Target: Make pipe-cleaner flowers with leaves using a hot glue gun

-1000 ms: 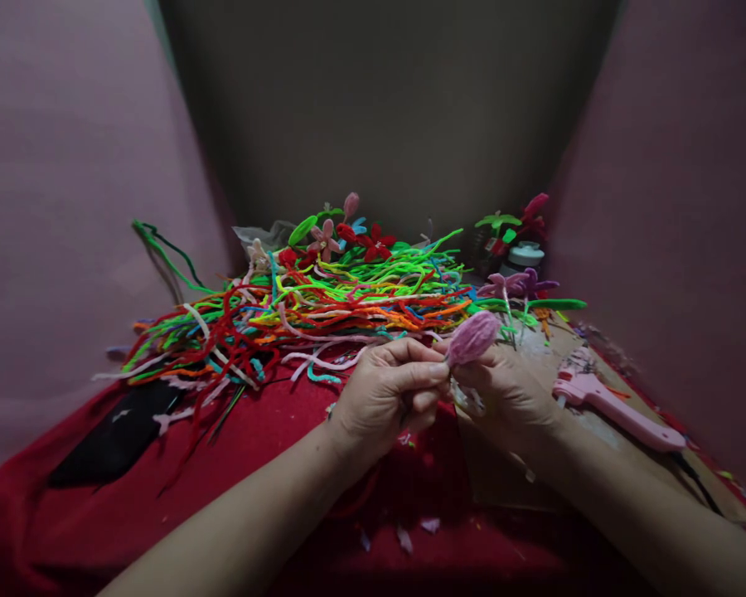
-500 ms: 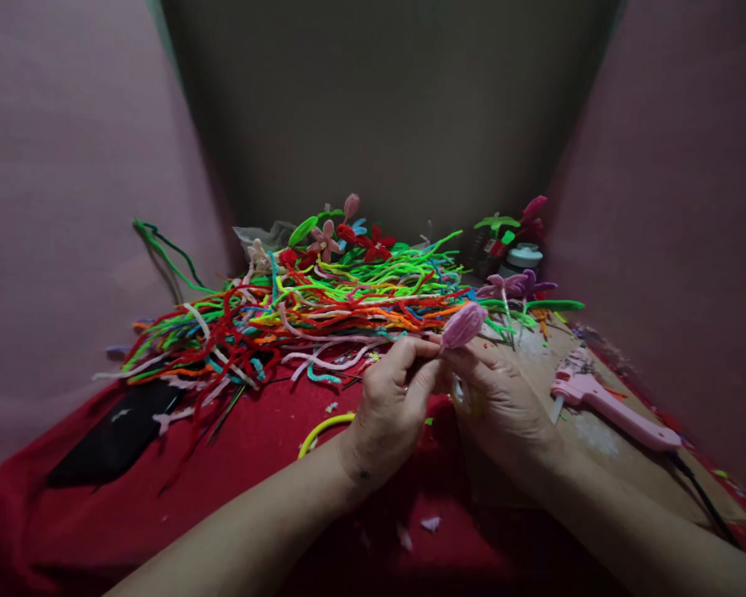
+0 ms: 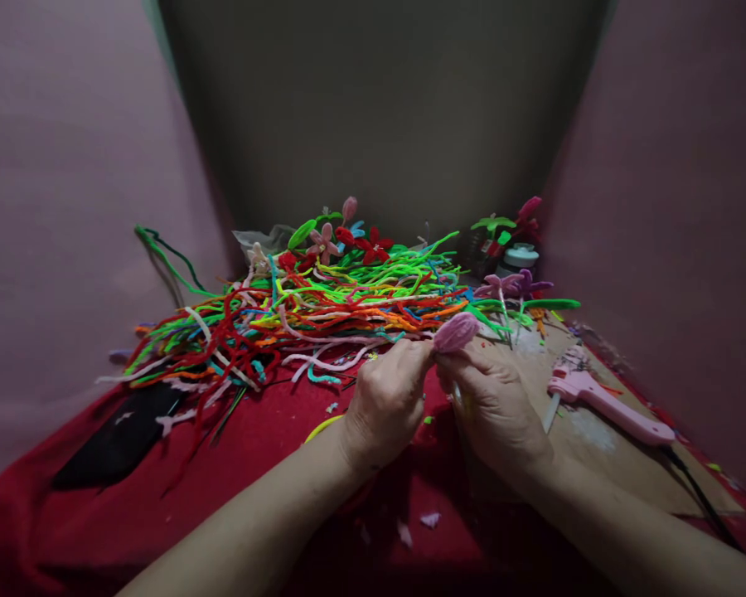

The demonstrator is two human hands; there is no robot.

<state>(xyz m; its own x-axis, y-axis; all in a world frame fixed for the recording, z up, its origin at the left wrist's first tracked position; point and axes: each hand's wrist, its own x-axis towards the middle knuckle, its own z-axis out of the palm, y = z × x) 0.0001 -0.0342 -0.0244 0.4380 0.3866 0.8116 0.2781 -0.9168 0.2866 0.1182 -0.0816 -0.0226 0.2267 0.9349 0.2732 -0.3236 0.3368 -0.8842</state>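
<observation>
A pink pipe-cleaner flower bud [image 3: 457,332] stands tilted up to the right above my two hands, over the front of the table. My right hand [image 3: 501,406] pinches it at its base with thumb and fingers. My left hand [image 3: 389,398] is closed against the same base, knuckles up, its thumb hidden. Fingers cover whatever lies below the bud. A small pale, shiny bit shows by my right palm; I cannot make out what it is.
A heap of coloured pipe cleaners [image 3: 348,303] spreads behind my hands. On the right, a pink glue gun [image 3: 618,406] lies on cardboard [image 3: 584,468], near purple pipe-cleaner flowers [image 3: 501,286] and a lidded jar [image 3: 522,255]. A black phone-like slab [image 3: 121,435] lies left on red cloth [image 3: 224,506].
The pink flower bud has sunk slightly, shifted left and leans further over. My left hand has rolled so its knuckles face up and its thumb no longer shows. My right hand keeps its pinch.
</observation>
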